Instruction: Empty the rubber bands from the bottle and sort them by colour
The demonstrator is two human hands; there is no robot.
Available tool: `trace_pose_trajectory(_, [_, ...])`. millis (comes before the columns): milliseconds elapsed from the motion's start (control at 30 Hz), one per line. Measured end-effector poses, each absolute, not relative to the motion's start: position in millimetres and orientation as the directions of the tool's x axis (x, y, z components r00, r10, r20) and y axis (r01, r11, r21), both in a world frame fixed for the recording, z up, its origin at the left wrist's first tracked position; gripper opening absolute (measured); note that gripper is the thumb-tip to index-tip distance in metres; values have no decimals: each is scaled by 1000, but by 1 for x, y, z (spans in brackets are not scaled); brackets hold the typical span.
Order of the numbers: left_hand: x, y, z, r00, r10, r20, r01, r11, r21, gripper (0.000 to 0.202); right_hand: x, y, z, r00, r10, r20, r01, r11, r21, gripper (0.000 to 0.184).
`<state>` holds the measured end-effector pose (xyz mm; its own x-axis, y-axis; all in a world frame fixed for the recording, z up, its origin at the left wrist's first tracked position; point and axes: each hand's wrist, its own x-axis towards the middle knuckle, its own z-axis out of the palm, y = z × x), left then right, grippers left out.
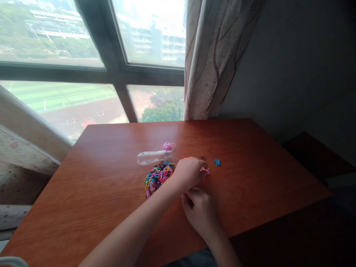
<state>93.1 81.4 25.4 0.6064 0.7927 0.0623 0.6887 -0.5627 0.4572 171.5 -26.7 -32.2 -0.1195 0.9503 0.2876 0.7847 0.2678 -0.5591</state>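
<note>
Left hand (191, 171) and right hand (201, 207), grip unclear, lie right of the band pile (158, 176), which a dragging left forearm (147, 217) could scatter.

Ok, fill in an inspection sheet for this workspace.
Surface: brown wooden table, glossy near the window.
Job's things: multicoloured pile of small bands; pink bands by the left grip; blue bands farther right.
Clutter: clear container on its side, pink piece beside it.
Grips: left above right grip in view; holds unclear.
Cables: none identifiable; white curved object at lower left unclear.
Surroundings: window, curtains, dark wall.
</note>
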Motion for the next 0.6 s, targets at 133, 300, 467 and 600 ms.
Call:
trace_pose_trajectory(133, [69, 70, 31, 567, 817, 105, 698, -544, 465, 16, 171, -27, -29, -125, 955, 269, 805, 256, -536, 16])
trace_pose_trajectory(300, [30, 44, 33, 486, 860, 155, 713, -493, 499, 17, 171, -28, -24, -130, 961, 245, 801, 248, -545, 14])
trace_pose_trajectory(467, [0, 13, 18, 406, 883, 236, 637, -458, 620, 15, 170, -28, -19, -185, 961, 203, 766, 271, -583, 15])
trace_pose_trajectory(600, [-15, -8, 7, 359, 901, 246, 627, -427, 651, 14, 169, -29, -17, -215, 959, 184, 758, 283, -588, 15])
